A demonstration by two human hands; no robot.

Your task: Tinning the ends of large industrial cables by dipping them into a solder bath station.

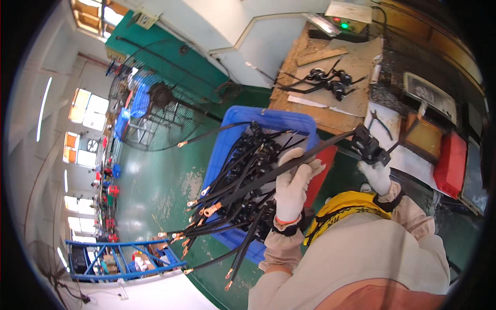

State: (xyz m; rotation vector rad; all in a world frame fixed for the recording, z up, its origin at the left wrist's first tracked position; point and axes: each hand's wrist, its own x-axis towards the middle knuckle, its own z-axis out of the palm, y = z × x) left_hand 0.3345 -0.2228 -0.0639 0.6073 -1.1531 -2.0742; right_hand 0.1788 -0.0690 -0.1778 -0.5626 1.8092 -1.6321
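A thick black cable (281, 172) with a copper ring lug at its left end stretches across both my hands. My left hand (292, 191), in a white glove, is closed around its middle, with the thumb and fingers on either side. At the right end is a black blocky moulded part (368, 145), gripped from below by my white-gloved right hand (377, 176); that hand's fingers are partly hidden behind it. Under my left hand a blue plastic crate (230, 121) holds several similar black cables (243, 165), their copper lugs hanging over the crate's left side.
On the right, a wooden bench (305, 111) carries more black cable parts (336, 82), a control box (349, 18) with a lit green light, a solder-pot-like tray (424, 139) and a red bin (449, 165). A large caged fan (160, 95) stands beyond the crate.
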